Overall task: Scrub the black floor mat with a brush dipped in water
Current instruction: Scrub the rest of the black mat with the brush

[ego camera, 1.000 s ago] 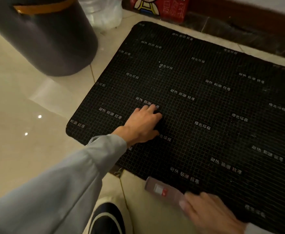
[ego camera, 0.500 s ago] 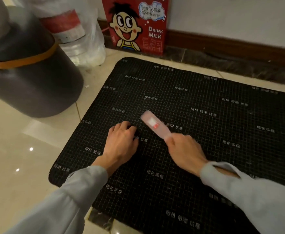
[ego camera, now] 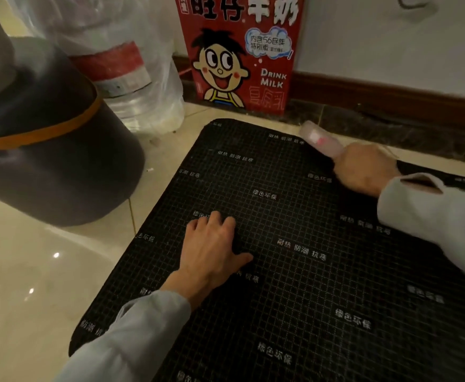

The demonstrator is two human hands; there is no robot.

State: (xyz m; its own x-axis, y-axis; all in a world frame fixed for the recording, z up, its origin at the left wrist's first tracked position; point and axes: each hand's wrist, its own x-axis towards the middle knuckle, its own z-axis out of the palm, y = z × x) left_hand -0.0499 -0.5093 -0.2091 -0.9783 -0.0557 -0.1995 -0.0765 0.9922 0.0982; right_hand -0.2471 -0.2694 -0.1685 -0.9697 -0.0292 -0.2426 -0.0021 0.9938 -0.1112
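The right hand [ego camera: 363, 169] is gripping the pale brush [ego camera: 322, 140] by its handle, fingers curled around it, and the brush is reaching the far edge of the black floor mat [ego camera: 294, 285], near the dark skirting [ego camera: 391, 106]. The left hand [ego camera: 212, 249] is lying flat on the mat, fingers spread, pinning it. Probable faults: the brush running off onto tile [ego camera: 32, 271], or the mat sliding if that pinning pressure is eased.

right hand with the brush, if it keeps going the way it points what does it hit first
Probably the dark baseboard at the wall, just right of the red milk carton; the right hand aims the brush past the mat's far edge. Depth unclear.
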